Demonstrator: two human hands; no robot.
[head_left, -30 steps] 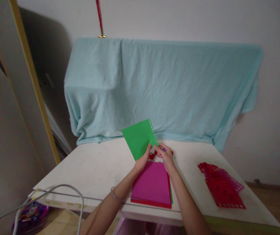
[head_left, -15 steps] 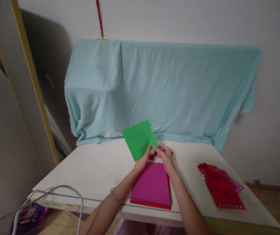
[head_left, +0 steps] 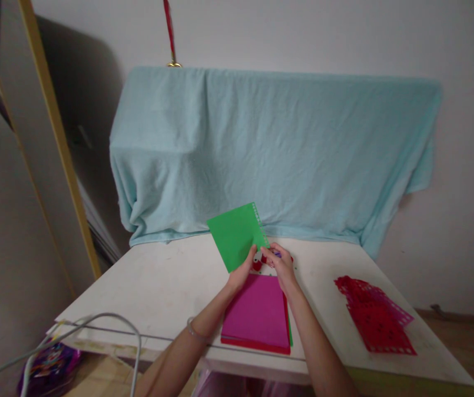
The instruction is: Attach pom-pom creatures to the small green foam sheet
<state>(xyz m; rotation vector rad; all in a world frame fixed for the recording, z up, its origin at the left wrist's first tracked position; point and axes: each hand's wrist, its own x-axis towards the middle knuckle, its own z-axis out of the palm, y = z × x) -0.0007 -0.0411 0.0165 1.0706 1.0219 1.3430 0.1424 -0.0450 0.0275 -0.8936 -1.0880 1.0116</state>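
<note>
Left hand (head_left: 243, 271) grips green paper (head_left: 232, 234) near worktop (head_left: 170, 275) far edge, one side holed, rest plain; right hand (head_left: 282, 266) fingers curled, hold unclear. Holed red paper (head_left: 375, 326) near right edge; magenta sheet (head_left: 255, 314) looks unholed, front edge.

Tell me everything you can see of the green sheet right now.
The green sheet is plain, bright, flat and thin, and looks like paper. Small cut-outs run along its right edge. It stands turned askew in the view, apparently raised over the white table, its upper part in front of the pale blue cloth. The left hand holds its lower edge, thumb on the face. The right hand is at the lower right corner; whether it grips the sheet is unclear.
</note>
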